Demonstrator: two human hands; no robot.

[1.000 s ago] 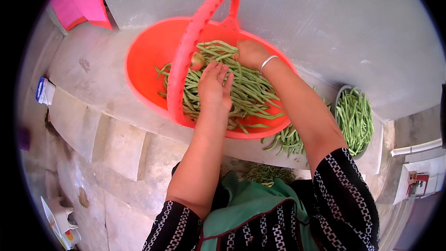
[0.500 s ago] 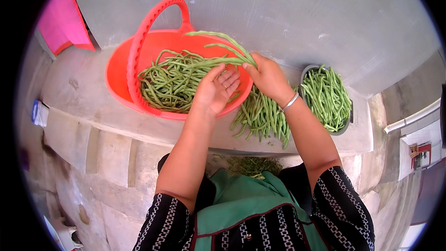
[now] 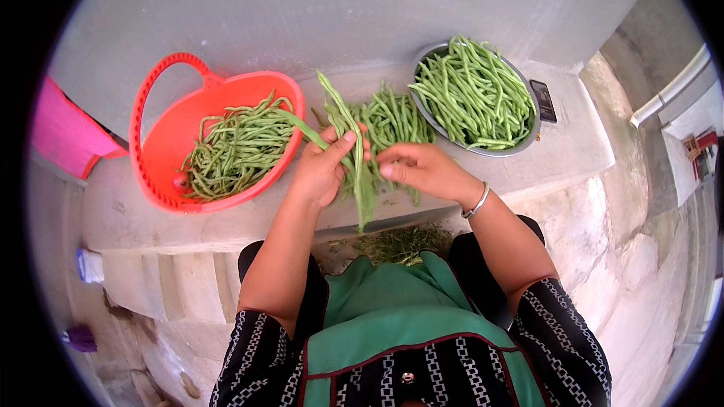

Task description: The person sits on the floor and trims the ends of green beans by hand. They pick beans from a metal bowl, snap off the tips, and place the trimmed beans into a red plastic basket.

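Observation:
My left hand (image 3: 324,169) is closed around a few long green beans (image 3: 348,117). They stick up past its fingers and hang down below it toward the ledge's front edge. Close by on the right is my right hand (image 3: 426,172), a silver bangle on its wrist. Its thumb and fingers are curled toward each other beside the held beans, and anything between them is hidden. Behind both hands lies a pile of green beans (image 3: 396,117) on the concrete ledge (image 3: 528,169). To the left stands a red handled basket (image 3: 162,154) with more beans (image 3: 241,143) inside.
A grey basin (image 3: 507,152) heaped with beans stands at the back right, with a dark phone (image 3: 543,101) beside it. A small round reddish thing (image 3: 182,181) lies in the basket. Green trimmings (image 3: 403,245) lie below the ledge. A grey wall (image 3: 362,15) rises behind.
My hands have come away from over the basket to in front of the bean pile. The beans have passed from my right hand to my left. The view has shifted, showing the phone.

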